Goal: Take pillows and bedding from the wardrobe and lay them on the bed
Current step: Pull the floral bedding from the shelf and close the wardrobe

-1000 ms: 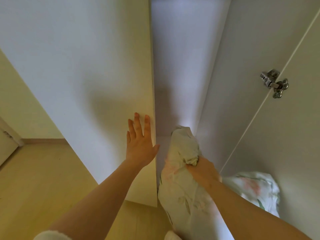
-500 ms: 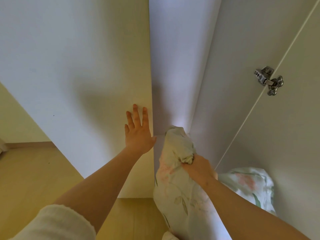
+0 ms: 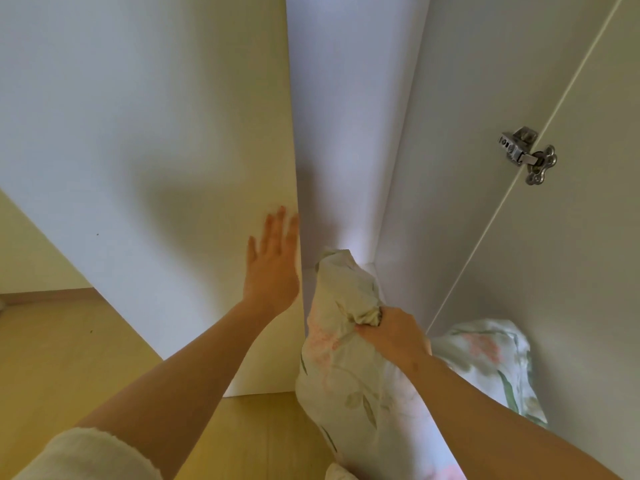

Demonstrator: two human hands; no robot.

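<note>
My right hand [image 3: 391, 336] grips a bunched fold of a pale floral pillow [image 3: 346, 375], which stands upright in the narrow gap of the white wardrobe [image 3: 353, 133]. A second floral pillow [image 3: 491, 362] lies behind my right forearm, low against the right-hand panel. My left hand [image 3: 272, 268] is flat, fingers apart, on the left wardrobe door [image 3: 156, 150] near its free edge. The hand is slightly blurred.
The right wardrobe door [image 3: 588, 237] stands open with a metal hinge [image 3: 528, 154] on its inner edge. Wooden floor [image 3: 52, 358] spreads to the left below the left door. A cream sleeve [image 3: 86, 455] covers my left upper arm.
My left hand has slid up and right along the left door toward its edge. The view has shifted slightly. My right hand keeps the same grip on the pillow.
</note>
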